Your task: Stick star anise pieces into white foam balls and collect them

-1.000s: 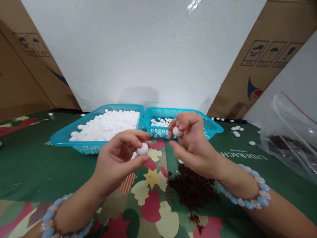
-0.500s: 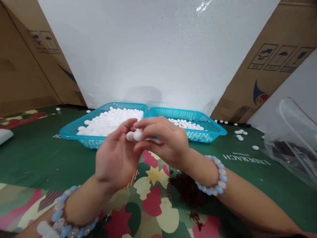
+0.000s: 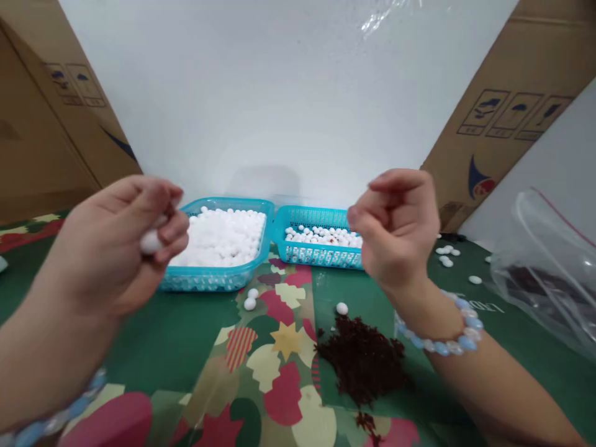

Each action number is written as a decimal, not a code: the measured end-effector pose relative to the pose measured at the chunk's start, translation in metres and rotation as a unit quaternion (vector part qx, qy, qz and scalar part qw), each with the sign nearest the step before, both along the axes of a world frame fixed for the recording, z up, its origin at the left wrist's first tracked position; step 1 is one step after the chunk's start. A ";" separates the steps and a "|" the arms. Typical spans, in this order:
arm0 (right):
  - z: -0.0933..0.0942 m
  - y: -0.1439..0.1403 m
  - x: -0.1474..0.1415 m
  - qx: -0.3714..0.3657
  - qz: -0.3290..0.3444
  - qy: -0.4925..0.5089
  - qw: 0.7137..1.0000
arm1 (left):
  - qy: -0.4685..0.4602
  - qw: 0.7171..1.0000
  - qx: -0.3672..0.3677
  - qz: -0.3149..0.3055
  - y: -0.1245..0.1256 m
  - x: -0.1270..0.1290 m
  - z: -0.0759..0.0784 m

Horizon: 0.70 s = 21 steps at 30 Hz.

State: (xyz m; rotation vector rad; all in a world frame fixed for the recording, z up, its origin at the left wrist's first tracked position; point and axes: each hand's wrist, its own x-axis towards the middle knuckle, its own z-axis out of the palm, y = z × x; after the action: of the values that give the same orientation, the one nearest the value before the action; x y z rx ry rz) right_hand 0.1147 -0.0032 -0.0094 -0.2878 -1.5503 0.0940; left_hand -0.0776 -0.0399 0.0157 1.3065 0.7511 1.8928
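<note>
My left hand (image 3: 112, 248) is raised at the left, its fingers pinched on a small white ball (image 3: 151, 242). My right hand (image 3: 395, 226) is raised at the right with its fingers curled shut; nothing shows in it. Behind the hands stand two turquoise baskets side by side: the left basket (image 3: 212, 279) is heaped with white balls, the right basket (image 3: 321, 254) holds a thinner layer of them. A pile of dark red-brown bits (image 3: 363, 360) lies on the patterned green cloth below my right hand.
Three loose white balls (image 3: 250, 303) lie on the cloth in front of the baskets, more at the right (image 3: 447, 256). A clear plastic bag (image 3: 549, 267) with dark contents sits at the far right. Cardboard boxes (image 3: 507, 105) and a white panel stand behind.
My hands were together in front of the baskets with the white pieces joined; now they have pulled apart, left hand to the left with the ball, right hand to the right.
</note>
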 end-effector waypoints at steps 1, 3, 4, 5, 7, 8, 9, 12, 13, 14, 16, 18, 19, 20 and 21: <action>0.000 0.003 0.008 -0.015 0.009 0.022 1.000 | 0.138 0.990 -0.001 -0.003 0.000 -0.004 -0.005; 0.000 0.006 0.022 -0.051 0.024 0.040 0.998 | 0.369 0.927 -0.062 0.003 -0.002 -0.007 -0.019; 0.000 0.007 0.028 -0.068 0.029 0.044 0.996 | 0.461 0.883 -0.088 0.022 -0.002 -0.005 -0.027; 0.001 0.007 0.031 -0.085 0.032 0.046 0.995 | 0.525 0.842 -0.114 0.040 -0.003 -0.002 -0.034; 0.000 0.005 0.036 -0.115 0.031 0.038 0.992 | 0.620 0.761 -0.180 0.058 -0.005 0.007 -0.046; 0.000 0.004 0.036 -0.129 0.027 0.023 0.991 | 0.653 0.726 -0.204 0.067 -0.005 0.012 -0.050; -0.001 0.003 0.036 -0.146 0.022 0.000 0.989 | 0.678 0.697 -0.222 0.070 -0.005 0.015 -0.054; -0.007 0.003 0.034 -0.196 0.026 -0.091 0.976 | 0.719 0.647 -0.243 0.075 -0.001 0.019 -0.062; -0.009 0.005 0.034 -0.210 0.035 -0.120 0.970 | 0.727 0.639 -0.240 0.080 0.000 0.019 -0.065; -0.011 0.006 0.033 -0.221 0.042 -0.147 0.963 | 0.734 0.632 -0.235 0.083 0.002 0.018 -0.068; -0.014 0.009 0.032 -0.242 0.040 -0.208 0.947 | 0.745 0.621 -0.228 0.086 0.006 0.017 -0.073; -0.015 0.012 0.032 -0.277 0.025 -0.305 0.911 | 0.747 0.619 -0.227 0.083 0.009 0.016 -0.077; -0.015 0.012 0.032 -0.299 0.018 -0.366 0.881 | 0.745 0.621 -0.230 0.082 0.010 0.015 -0.079; -0.016 0.013 0.032 -0.322 0.009 -0.427 0.845 | 0.740 0.625 -0.234 0.083 0.011 0.015 -0.080; -0.016 0.014 0.033 -0.344 -0.003 -0.482 0.806 | 0.734 0.630 -0.237 0.085 0.011 0.015 -0.080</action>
State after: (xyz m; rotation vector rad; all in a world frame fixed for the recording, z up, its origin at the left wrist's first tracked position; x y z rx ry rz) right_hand 0.1482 0.0105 -0.0256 -1.0397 -2.4931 0.5897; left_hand -0.0631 -0.0289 -0.0646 2.2525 1.9873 0.1564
